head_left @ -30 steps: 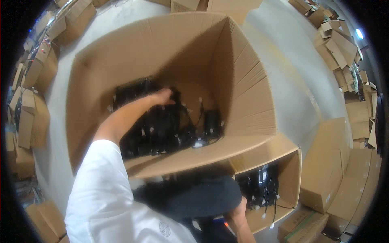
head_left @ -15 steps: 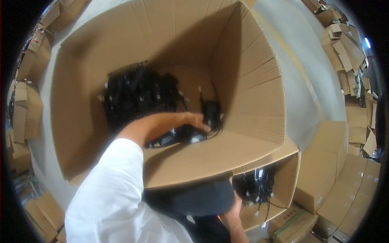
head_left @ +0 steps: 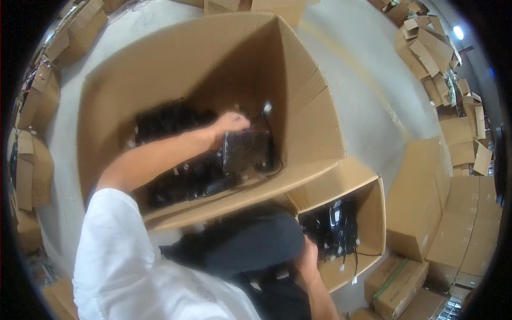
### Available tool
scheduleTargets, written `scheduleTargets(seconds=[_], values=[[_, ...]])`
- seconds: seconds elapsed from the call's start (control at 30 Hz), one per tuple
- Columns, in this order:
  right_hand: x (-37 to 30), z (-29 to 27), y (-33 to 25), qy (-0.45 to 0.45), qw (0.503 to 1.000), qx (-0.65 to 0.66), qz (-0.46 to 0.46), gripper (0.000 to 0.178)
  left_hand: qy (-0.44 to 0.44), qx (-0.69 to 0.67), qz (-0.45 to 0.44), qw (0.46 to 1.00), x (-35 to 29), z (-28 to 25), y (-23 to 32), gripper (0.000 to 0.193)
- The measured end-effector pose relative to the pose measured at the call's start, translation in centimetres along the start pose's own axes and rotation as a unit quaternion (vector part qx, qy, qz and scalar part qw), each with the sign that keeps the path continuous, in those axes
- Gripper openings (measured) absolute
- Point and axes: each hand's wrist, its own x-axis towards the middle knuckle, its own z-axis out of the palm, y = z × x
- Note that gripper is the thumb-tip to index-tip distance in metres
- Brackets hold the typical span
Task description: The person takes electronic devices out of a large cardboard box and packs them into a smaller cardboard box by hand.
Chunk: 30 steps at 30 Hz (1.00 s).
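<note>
Inside the large cardboard box (head_left: 314,114) my left hand (head_left: 233,121) is closed at the upper edge of a flat black rectangular unit (head_left: 245,152), which stands tilted up. Motion smears the fingers a little. A black cable with a white connector (head_left: 267,108) rises beside the unit. Many more black units with cables (head_left: 181,120) lie to its left, partly under my forearm. My right hand (head_left: 306,260) is low at the near left edge of a smaller cardboard box (head_left: 377,213); its fingers are partly hidden. That box holds black cabled parts (head_left: 337,224) with white connectors.
A dark rounded shape (head_left: 250,240) lies between my arms, below the large box. Closed cartons (head_left: 410,197) stand at the right, with a green-striped carton (head_left: 397,285) lower down. Opened boxes (head_left: 37,170) line the left. Grey floor (head_left: 341,74) shows beyond.
My left hand has moved up and leftward from the box's right wall side. The black unit below it has come up to a tilted stance. The whole view has shifted; my right hand stays low.
</note>
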Motion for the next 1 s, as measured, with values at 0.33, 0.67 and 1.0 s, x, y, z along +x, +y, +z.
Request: scheduleTargets(seconds=[0.33, 0.67, 1.0], values=[[3.0, -10.0, -15.2, 0.208, 0.940, 0.257, -0.088, 0.031, 0.109, 0.160, 0.430, 0.882, -14.4, 9.6, 16.1, 0.026], [-1.4, -21.7, -17.4, 0.136, 0.899, 0.371, -0.191, 0.081, -0.190, 0.055, 0.372, 0.907, -22.2, 26.5, 18.3, 0.025], [-2.4, -18.7, 1.1, 0.226, 0.908, 0.346, 0.069, 0.054, -0.173, -0.056, 0.262, 0.948, -15.7, 33.0, 13.6, 0.024]])
